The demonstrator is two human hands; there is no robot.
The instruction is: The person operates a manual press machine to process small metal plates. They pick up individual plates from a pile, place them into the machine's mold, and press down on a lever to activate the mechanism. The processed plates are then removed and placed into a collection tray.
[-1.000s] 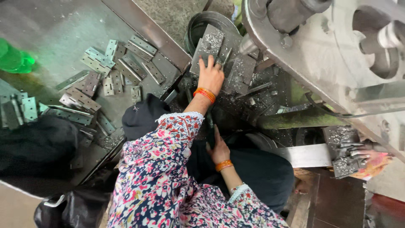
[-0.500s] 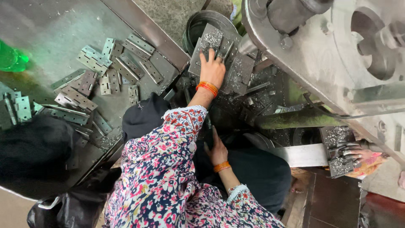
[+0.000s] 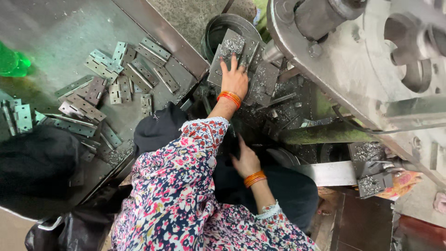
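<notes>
- Soft, even daylight reaches you from above; the metal tray [image 3: 55, 37] shows dull glare.
- Deep shadow fills the gap beneath your arms.
- Edges bend slightly; focus is sharp throughout.

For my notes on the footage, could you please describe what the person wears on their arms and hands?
Both hands are bare, without gloves. The left hand and the right hand each have a stack of orange and red bangles at the wrist. The sleeves are a floral print in pink, red, white and dark blue, with pale lace trim at the cuffs.
</notes>
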